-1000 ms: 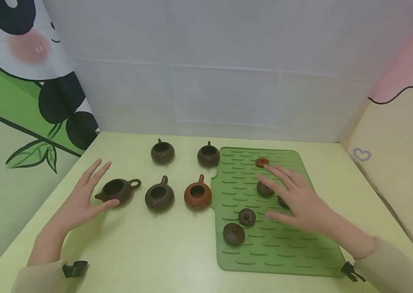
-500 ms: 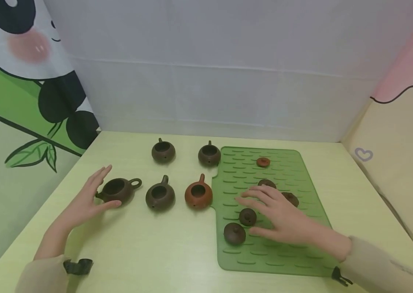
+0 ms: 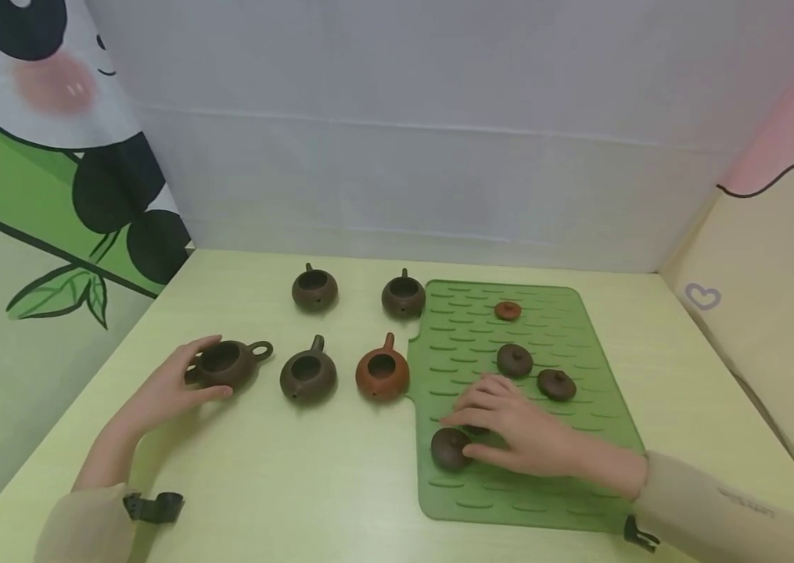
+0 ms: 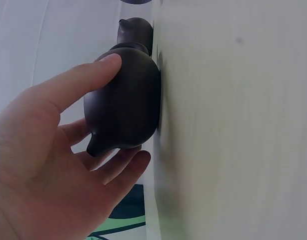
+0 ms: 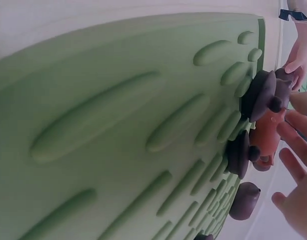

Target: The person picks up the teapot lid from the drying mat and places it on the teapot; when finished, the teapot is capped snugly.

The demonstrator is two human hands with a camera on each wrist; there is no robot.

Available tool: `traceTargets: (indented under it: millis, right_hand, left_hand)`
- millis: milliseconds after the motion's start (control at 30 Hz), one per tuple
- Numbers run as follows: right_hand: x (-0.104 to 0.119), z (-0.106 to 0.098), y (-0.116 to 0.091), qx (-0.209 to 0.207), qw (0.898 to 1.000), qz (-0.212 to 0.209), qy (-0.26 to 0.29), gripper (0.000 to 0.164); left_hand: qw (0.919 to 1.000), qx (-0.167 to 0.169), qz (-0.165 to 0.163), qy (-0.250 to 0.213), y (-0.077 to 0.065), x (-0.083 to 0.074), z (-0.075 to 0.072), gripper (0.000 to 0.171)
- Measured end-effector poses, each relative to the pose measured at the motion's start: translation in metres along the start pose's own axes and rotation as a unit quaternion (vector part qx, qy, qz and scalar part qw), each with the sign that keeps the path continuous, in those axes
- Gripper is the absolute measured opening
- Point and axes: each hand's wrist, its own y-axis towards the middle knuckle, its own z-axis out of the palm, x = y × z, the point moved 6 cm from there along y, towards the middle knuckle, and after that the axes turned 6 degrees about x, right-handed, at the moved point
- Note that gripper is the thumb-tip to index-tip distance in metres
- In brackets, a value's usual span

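Observation:
At the table's left, my left hand point(image 3: 166, 391) curls round a dark brown lidless teapot point(image 3: 233, 372), thumb on the near side and fingers by the spout. The left wrist view shows the thumb over the dark teapot point(image 4: 126, 97). My right hand point(image 3: 519, 430) hovers above the green mat point(image 3: 530, 500), fingers spread and slightly bent, holding nothing. Below it lie a dark round lid point(image 3: 449, 450) and a smaller lid point(image 3: 476, 429), mostly hidden by the fingers. In the right wrist view the fingers stand apart from the knobbed lid point(image 5: 261, 97).
A grey-brown teapot point(image 3: 308, 377) and a reddish teapot point(image 3: 382, 375) stand mid-table. Two brown teapots point(image 3: 315, 291) point(image 3: 404, 297) are behind. Farther up the mat lie a small red lid point(image 3: 508, 311) and dark lids point(image 3: 515, 360) point(image 3: 556, 385). A white cloth wall borders the back.
My right hand has moved left and nearer over the mat, from the farther lids to the two front ones. The left hand's fingers have drawn in round the teapot.

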Motion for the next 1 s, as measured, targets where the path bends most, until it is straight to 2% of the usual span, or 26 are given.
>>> traceTargets:
  millis: [267, 633, 867, 1000]
  right_hand:
    - [-0.0013, 0.0056, 0.0042, 0.019, 1.000, -0.002, 0.017, 0.022]
    - [-0.0033, 0.0096, 0.0071, 0.031, 0.999, 0.015, 0.015, 0.021]
    - [-0.0029, 0.0095, 0.0075, 0.019, 1.000, -0.006, -0.001, 0.019]
    - [-0.0013, 0.0077, 0.0095, 0.010, 0.999, -0.026, -0.020, 0.019]
  left_hand:
    - [0.9999, -0.003, 0.009, -0.007, -0.0053, -0.0006, -0.0024, 0.083]
    - [0.9992, 0.009, 0.026, -0.030, -0.0062, -0.0033, -0.0032, 0.080]
    - [0.9996, 0.010, 0.010, -0.024, -0.0075, -0.0028, -0.0047, 0.080]
    - [0.9991, 0.019, -0.002, -0.039, -0.0107, 0.0018, -0.0046, 0.082]
